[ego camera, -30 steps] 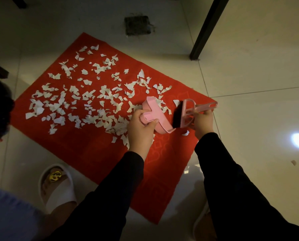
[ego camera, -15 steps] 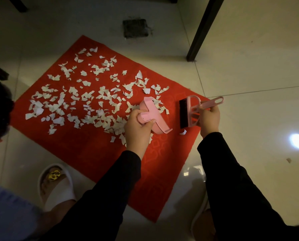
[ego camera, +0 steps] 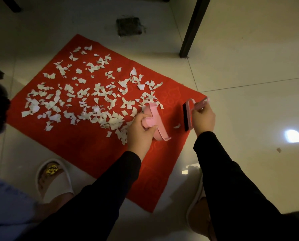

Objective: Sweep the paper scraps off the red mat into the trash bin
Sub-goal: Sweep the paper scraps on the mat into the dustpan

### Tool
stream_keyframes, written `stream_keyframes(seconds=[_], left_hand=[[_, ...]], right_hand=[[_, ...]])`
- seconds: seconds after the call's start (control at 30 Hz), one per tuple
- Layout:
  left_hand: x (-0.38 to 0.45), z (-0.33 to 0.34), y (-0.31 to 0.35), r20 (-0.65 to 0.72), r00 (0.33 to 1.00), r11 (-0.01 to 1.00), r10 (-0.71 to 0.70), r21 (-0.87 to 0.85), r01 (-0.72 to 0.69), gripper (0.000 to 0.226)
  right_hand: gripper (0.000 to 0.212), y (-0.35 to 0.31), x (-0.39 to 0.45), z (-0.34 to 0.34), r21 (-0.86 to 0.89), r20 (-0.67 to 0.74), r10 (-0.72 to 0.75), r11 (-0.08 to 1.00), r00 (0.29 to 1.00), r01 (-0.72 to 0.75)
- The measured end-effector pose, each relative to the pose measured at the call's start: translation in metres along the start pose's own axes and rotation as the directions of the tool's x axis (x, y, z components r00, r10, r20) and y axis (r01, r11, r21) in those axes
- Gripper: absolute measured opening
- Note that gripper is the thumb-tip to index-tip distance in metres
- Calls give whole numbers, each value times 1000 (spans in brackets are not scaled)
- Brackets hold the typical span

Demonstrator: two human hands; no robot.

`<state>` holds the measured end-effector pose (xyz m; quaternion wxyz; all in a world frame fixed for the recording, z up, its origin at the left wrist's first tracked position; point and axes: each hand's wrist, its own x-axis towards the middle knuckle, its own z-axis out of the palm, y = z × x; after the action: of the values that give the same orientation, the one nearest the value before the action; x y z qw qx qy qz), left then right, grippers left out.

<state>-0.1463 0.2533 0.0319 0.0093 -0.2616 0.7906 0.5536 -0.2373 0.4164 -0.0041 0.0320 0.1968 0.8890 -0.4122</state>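
We crouch over the red mat (ego camera: 79,145), which lies on the tiled floor (ego camera: 249,58). Our left hand (ego camera: 141,129) curls its fingers around the back of a pink dustpan (ego camera: 154,122), holding it on the mat with its lip facing right, probably so scraps can be pushed in from that side. Our right hand (ego camera: 203,119) pinches the handle of a pink hand brush (ego camera: 188,115), its dark bristles pointing left toward the dustpan, near the mat's right edge. 1 stray scrap (ego camera: 177,126) lies on the mat between brush and dustpan, likely the brush's first target. The paper scraps (ego camera: 86,96) are spread over most of the mat to the left of the dustpan, behind its lip, so we judge the task barely begun. No trash bin is in view. A white slipper (ego camera: 53,178) rests on the floor just below the mat's lower edge.
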Motion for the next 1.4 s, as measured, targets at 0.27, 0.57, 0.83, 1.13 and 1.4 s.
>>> stream_keyframes(seconds=[0.27,0.57,0.83,1.13,1.4], left_hand=[[-9,1,-5,16,1000,999,-2,42,1,28],[-7,-9,-4,-18,1000,999,-26,21,26,30],[-3,-21,-4,-97,995,999,-39,17,40,27],[2,-31,-4,-155,987,999,-31,-32,27,28],[17,-42,-2,-194,978,992,-71,-116,49,25]], right_hand=[[24,-3,-17,24,-9,140,-44,999,989,46],[22,-2,-12,10,39,30,14,999,999,-15],[12,-10,-31,43,-126,156,-65,988,986,85],[22,-44,-39,47,203,123,-53,979,991,27],[27,-37,-27,44,240,39,-22,971,999,12]])
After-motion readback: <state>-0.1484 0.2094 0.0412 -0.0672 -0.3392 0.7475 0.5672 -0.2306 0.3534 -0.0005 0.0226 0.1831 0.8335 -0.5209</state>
